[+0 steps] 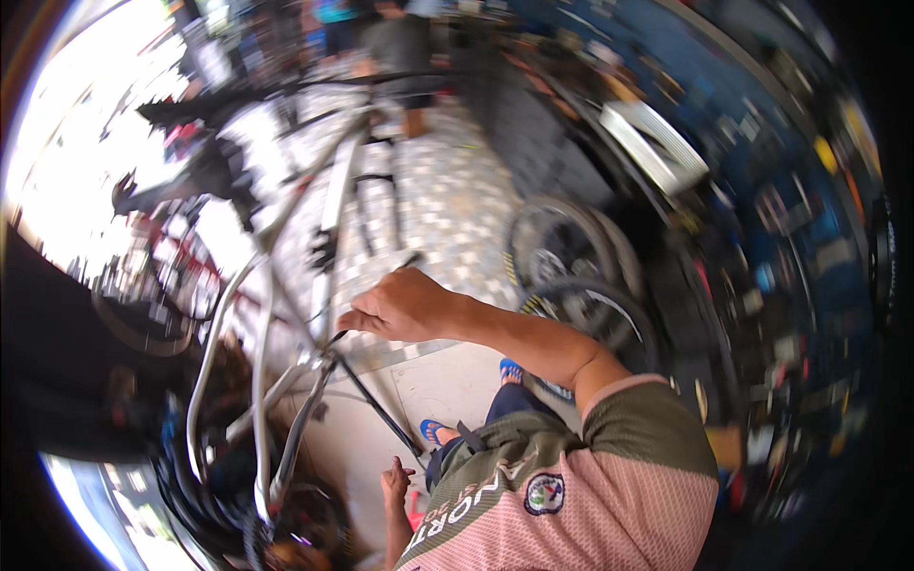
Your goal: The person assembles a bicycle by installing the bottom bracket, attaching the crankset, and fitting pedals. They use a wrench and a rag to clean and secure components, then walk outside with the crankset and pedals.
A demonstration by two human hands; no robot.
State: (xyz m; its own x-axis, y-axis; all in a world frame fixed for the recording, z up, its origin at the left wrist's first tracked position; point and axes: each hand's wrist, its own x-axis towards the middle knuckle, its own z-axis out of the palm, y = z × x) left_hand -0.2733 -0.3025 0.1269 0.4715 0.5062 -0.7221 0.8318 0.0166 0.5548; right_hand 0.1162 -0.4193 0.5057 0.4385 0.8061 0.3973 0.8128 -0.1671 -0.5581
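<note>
Bare right hand [405, 306] closed in a fist, fingers wrapped round a thin dark rod-like tool [411, 260], ends poking out above and below. Silver metal bicycle frame [262, 400] just left of the fist; contact with the tool's lower end uncertain, blur. Bare left hand [395, 483] low, fingers partly curled, one extended; cannot tell if it grips anything.

Risks, my judgement: a slanted or loose grip could let the tool skid and scratch the frame; if dropped, open-toed blue rubber sandals [433, 430] give toes little cover.

Textures: bent, smooth round tubes; straight slender black bar [376, 404] slanting below; mottled patterned tile floor [466, 190]; ribbed-looking pink-and-olive mesh shirt [609, 485].
</note>
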